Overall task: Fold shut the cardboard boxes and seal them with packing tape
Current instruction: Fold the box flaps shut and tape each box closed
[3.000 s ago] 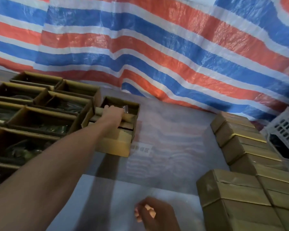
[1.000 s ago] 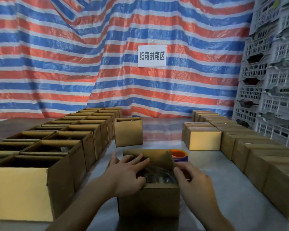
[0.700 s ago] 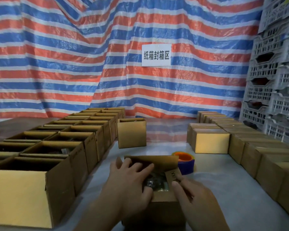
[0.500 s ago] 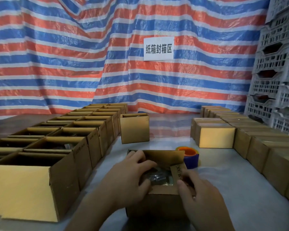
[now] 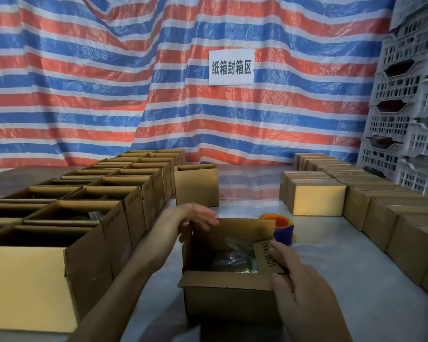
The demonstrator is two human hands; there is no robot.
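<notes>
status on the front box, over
Left hand open, touching left flap of brown cardboard box. Right hand pinching its printed right flap. Top open. Orange-and-blue tape roll behind, untouched.

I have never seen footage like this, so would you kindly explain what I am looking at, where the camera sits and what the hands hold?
No machine here: a person wears one camera on the head, looking forward and down. On the table stands an open cardboard box with wrapped goods inside. The right hand holds its printed side flap, tilted inward; the left hand, fingers straight, reaches the far flap. Behind the box lies a tape roll. Open boxes wait on the left, closed boxes on the right.
</notes>
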